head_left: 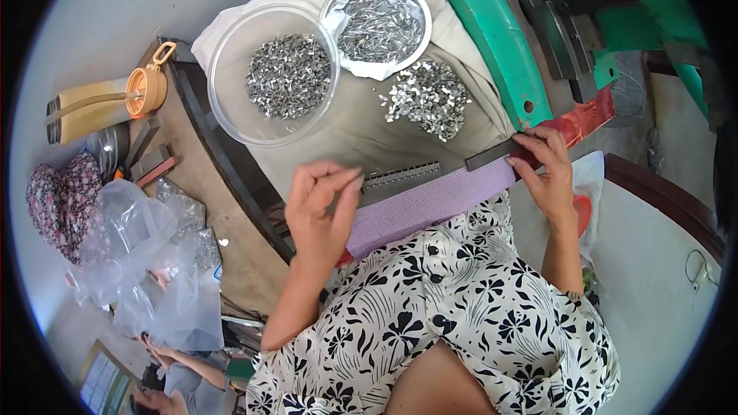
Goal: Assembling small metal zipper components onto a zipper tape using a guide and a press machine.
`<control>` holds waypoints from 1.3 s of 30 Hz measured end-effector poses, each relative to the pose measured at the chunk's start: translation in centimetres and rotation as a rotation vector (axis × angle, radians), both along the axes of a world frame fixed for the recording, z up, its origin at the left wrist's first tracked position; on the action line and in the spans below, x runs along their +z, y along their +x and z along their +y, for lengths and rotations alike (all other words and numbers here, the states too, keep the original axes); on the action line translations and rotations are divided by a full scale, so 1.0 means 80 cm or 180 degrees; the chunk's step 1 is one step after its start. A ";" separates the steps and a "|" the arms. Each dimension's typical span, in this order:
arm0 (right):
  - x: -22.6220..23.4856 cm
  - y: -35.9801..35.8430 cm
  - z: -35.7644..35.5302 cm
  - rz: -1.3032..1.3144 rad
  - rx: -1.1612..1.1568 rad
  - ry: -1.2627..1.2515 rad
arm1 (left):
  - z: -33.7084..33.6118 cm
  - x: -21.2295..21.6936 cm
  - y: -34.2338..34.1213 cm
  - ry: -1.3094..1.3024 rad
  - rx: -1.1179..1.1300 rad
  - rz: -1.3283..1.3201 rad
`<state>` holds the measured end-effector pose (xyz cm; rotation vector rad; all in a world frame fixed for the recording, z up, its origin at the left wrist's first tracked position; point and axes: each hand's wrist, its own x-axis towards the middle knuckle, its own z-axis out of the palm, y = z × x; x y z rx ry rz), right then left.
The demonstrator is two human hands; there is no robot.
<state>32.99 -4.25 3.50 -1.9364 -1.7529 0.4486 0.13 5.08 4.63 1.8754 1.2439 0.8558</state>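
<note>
My left hand is beside the left end of a slotted metal strip, its thumb and index finger drawn together. Whatever is between those fingertips is too small to make out. The strip has a row of small teeth or slots and lies along the far edge of a purple woven cloth in front of me. On the right, my right hand grips the right end of a flat dark metal bar, thumb on the near side and fingers on the far side.
Beyond the strip are a loose pile of small metal pieces, a clear round tub of metal bits and a lined bowl of thin metal pins. A green machine stands right. Plastic bags and a bottle are left; another person sits lower left.
</note>
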 end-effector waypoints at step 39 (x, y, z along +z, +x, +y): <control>0.015 -0.072 0.018 -0.0319 0.0056 0.0521 | -0.058 -0.058 -0.015 0.0418 0.0237 0.0330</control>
